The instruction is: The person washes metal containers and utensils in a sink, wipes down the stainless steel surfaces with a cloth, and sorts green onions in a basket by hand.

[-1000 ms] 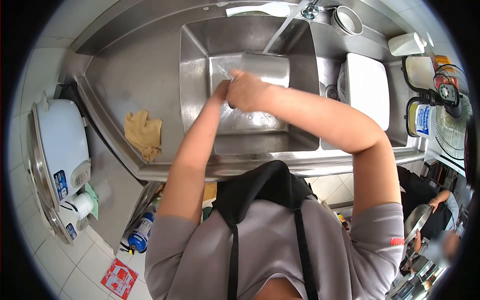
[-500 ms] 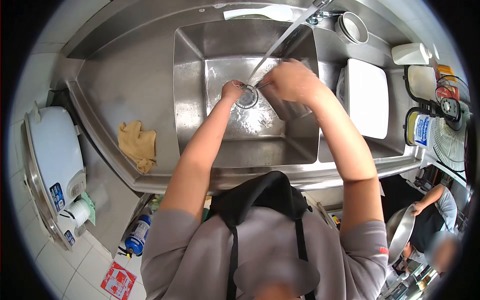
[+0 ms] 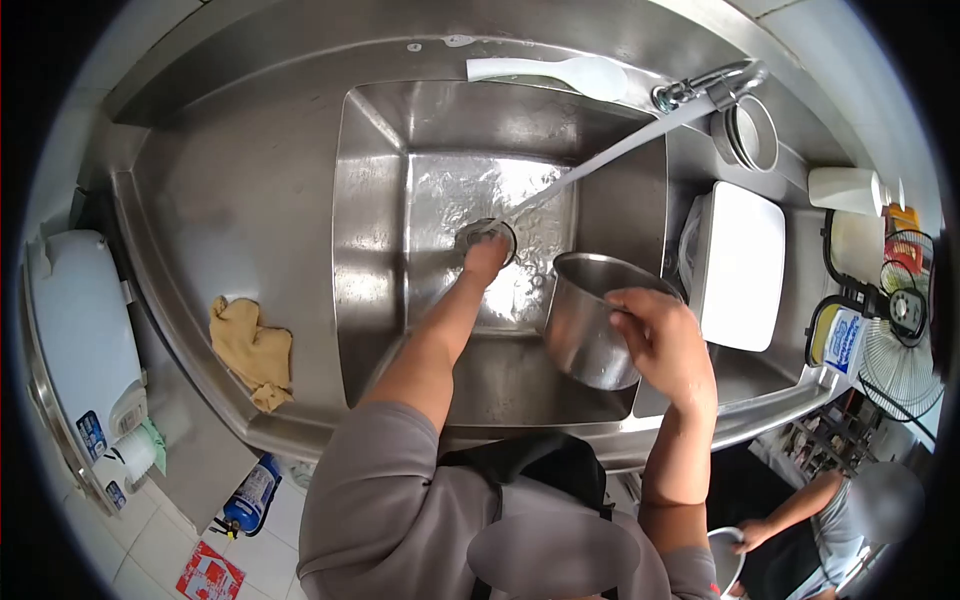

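Pot (image 3: 590,340) likely handles stiff and slippery, best held where right hand (image 3: 668,340) pinches its rim; left hand (image 3: 487,256) grip cannot be told.

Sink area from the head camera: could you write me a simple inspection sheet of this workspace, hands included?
Surface: steel counter with a sunken basin, its floor wet; water stream running from the tap.
Job's things: metal pot, tilted, over the basin's right side; drain, partly hidden.
Clutter: crumpled cloth on the left counter; white utensil behind the basin.
Hands: left hand at the drain, grip unclear; right hand holds the pot's rim.
Cables: thin dark line by the fan, possibly a cord.
Surroundings: blue extinguisher at lower left; another person at lower right.
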A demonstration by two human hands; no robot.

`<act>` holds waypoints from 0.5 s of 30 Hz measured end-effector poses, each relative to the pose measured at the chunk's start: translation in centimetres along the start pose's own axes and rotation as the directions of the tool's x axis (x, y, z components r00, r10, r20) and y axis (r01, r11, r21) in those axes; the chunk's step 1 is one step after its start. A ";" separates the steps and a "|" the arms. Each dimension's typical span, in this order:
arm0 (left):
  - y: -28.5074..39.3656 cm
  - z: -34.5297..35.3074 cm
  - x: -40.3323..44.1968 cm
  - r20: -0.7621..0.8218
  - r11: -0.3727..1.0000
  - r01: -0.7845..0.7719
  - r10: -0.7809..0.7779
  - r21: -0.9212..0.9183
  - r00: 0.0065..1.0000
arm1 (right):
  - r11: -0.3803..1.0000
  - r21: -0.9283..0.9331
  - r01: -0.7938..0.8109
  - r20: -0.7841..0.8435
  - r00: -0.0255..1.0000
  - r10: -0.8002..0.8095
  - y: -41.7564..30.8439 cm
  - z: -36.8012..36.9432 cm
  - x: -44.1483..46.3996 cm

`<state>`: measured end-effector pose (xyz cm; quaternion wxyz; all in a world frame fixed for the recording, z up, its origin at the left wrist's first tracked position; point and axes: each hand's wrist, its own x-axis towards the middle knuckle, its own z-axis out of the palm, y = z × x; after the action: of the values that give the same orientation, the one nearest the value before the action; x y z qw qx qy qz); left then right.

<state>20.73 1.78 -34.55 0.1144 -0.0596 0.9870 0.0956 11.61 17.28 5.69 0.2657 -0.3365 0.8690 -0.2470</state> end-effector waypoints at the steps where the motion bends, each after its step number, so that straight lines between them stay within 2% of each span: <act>1: 0.3 0.2 -0.1 0.107 1.000 0.007 -0.005 -0.019 0.994 | 1.000 -0.007 -0.007 0.007 1.000 0.007 -0.1 0.1 -0.1; 4: 1.4 -1.0 -0.9 0.243 0.979 0.118 -0.076 -0.166 0.967 | 1.000 -0.002 -0.019 0.008 1.000 0.019 0.0 0.8 0.0; 6: 1.3 2.7 -0.8 -0.054 0.988 -0.016 0.008 -0.156 0.998 | 0.999 0.021 -0.025 -0.003 1.000 0.025 -0.1 1.3 0.4; 7: 1.2 4.6 -0.8 -0.203 0.987 -0.084 0.056 -0.134 0.978 | 1.000 0.007 -0.013 -0.022 1.000 0.013 -0.1 1.6 0.6; 10: 1.6 5.0 -1.9 -0.161 0.964 0.004 -0.048 -0.265 0.986 | 1.000 -0.022 0.000 -0.048 0.999 -0.001 0.2 2.5 0.7; 11: 1.1 4.5 -1.8 0.152 0.956 0.046 -0.002 -0.290 0.988 | 1.000 -0.024 0.005 -0.048 0.999 -0.006 0.3 2.7 0.9; 13: 0.6 2.1 -1.8 0.466 0.790 0.413 -0.185 -0.453 0.865 | 0.998 -0.059 0.003 -0.027 1.000 -0.004 0.9 3.1 1.6; 14: 0.1 1.0 -1.6 0.614 0.657 0.588 -0.234 -0.472 0.754 | 0.994 -0.104 0.029 -0.025 0.999 -0.032 1.4 3.5 2.2; 15: -1.1 1.2 -0.7 0.678 0.428 0.717 -0.272 -0.550 0.683 | 0.987 -0.149 0.062 -0.024 0.998 -0.066 1.9 4.1 2.9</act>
<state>21.82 1.04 -35.69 0.3462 -0.3766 0.7060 0.4897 11.48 15.40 0.66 0.2195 -0.3795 0.8773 -0.1953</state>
